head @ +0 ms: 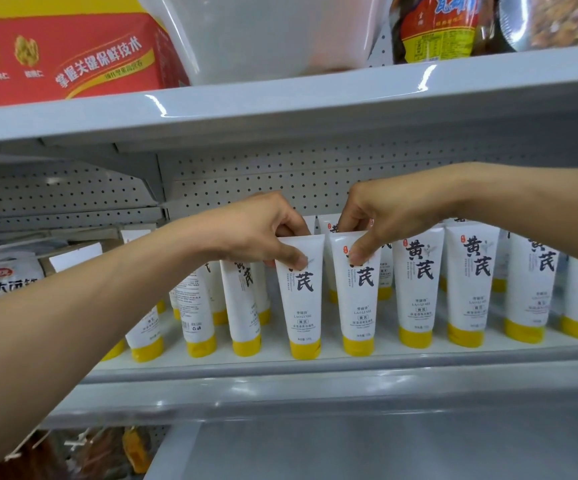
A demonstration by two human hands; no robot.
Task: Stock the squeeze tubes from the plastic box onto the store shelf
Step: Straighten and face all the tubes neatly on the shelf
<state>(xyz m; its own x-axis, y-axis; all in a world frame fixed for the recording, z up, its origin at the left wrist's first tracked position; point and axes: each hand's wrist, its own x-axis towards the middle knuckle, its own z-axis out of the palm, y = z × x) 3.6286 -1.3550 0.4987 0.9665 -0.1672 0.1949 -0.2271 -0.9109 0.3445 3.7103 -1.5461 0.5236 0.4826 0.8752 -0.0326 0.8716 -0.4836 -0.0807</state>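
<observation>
Two squeeze tubes stand cap-down and side by side at the front of the store shelf (315, 367). In the head view we see our left hand (259, 230) pinching the flat top of the left tube (303, 306) between thumb and curled fingers, while our right hand (381, 216) pinches the top of the right tube (358, 306) likewise. More white, yellow-capped tubes (415, 289) stand around them, and the translucent plastic box (263, 36) sits on the shelf above, beside a red carton (65, 57).

Pale grey metal shelving (315, 386) fills the view, backed by a perforated panel (280, 174). Bright light glints along the front edge of the upper shelf (280, 109).
</observation>
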